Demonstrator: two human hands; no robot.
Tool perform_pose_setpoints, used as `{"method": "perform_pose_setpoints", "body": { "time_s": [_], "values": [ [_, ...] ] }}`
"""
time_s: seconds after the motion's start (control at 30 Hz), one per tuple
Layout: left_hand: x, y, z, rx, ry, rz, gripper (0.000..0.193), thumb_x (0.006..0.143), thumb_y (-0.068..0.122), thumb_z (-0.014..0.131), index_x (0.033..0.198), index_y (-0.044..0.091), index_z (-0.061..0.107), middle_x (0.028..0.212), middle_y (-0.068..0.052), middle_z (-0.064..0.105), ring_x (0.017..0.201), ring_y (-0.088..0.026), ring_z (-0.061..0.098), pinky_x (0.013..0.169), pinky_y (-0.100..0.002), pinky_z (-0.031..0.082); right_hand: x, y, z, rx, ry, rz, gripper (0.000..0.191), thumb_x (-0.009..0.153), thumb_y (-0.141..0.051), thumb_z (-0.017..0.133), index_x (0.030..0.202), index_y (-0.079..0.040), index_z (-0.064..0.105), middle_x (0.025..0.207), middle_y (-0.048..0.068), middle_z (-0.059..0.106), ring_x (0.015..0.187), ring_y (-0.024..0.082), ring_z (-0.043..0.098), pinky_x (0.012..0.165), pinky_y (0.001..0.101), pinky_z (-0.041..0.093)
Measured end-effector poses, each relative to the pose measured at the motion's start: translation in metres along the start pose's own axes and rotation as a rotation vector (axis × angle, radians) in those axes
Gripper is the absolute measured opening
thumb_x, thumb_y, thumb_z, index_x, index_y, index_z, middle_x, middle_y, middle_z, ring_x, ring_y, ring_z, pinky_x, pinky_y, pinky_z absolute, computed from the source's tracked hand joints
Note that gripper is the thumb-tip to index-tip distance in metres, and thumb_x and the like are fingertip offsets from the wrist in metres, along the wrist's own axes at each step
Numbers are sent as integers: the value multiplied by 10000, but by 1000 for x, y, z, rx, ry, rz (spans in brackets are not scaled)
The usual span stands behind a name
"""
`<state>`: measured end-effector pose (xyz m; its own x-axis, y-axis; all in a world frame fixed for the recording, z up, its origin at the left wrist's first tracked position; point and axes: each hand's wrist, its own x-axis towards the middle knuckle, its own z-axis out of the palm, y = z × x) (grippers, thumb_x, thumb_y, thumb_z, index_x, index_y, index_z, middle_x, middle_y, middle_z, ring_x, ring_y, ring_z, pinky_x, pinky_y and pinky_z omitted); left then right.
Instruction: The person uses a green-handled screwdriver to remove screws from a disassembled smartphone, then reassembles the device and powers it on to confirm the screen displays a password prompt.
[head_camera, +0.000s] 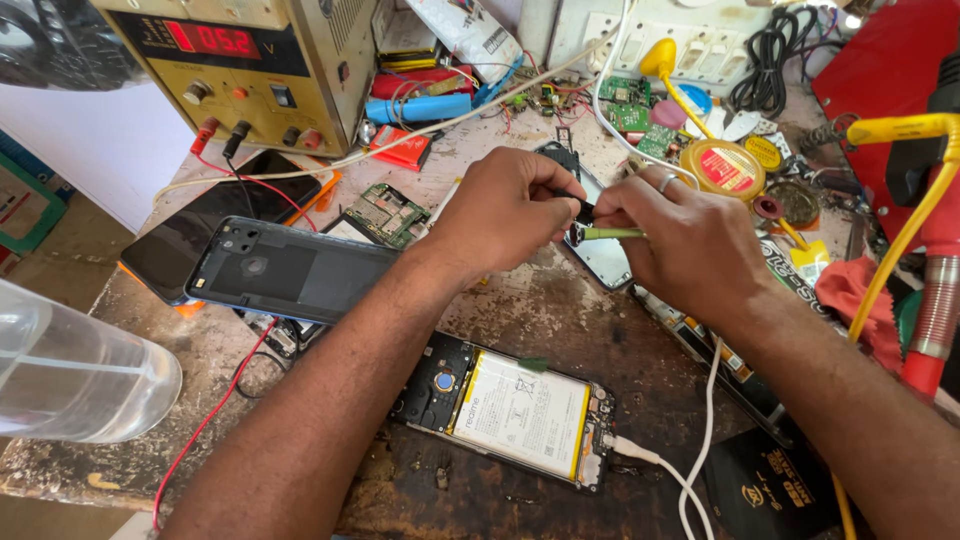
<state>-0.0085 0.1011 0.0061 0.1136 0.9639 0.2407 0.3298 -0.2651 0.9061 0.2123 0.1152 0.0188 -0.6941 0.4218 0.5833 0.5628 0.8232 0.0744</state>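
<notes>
My left hand (505, 208) pinches a small black part (582, 212) between thumb and fingers above the worn bench. My right hand (690, 240), a ring on one finger, holds a thin green-handled tool (612, 233) whose tip meets that part. Below my forearms lies an opened phone (510, 408) showing its white battery, with a white cable (690, 470) plugged into its right end. A loose dark back cover (290, 268) lies at the left, over another dark phone (200, 235).
A bench power supply (250, 60) with a red readout stands at the back left, red and black leads running from it. Circuit boards (388, 215), a round yellow tin (722, 167), a clear plastic bottle (70, 375) and a yellow-cabled tool (925, 220) crowd the edges.
</notes>
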Motion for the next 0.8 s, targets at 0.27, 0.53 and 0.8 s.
{"method": "perform_pose_setpoints", "body": {
  "time_s": [0.27,0.53,0.8],
  "values": [
    [2,-8,-4,67,187,48,186,839,154,753,991,53,791,683,-27,717,588,-78,638,544,-265,504,-7,20,6,49,-152,325,125,993,-144,661,1091,-83,611,898,150,675,800,387,688,682,525,522],
    [3,-11,-3,-58,172,249,159,844,78,789,998,40,795,810,-15,782,721,-54,717,659,-222,587,-6,29,13,828,-70,753,249,1036,-265,627,1133,-81,762,862,59,765,647,97,563,554,263,444],
    [-1,-14,9,-254,99,465,295,946,-58,639,1219,21,718,1132,-60,759,998,-97,729,850,-246,618,-4,20,-3,1339,-71,981,262,882,-82,753,1141,-47,776,861,39,757,511,33,452,436,193,318]
  ]
}}
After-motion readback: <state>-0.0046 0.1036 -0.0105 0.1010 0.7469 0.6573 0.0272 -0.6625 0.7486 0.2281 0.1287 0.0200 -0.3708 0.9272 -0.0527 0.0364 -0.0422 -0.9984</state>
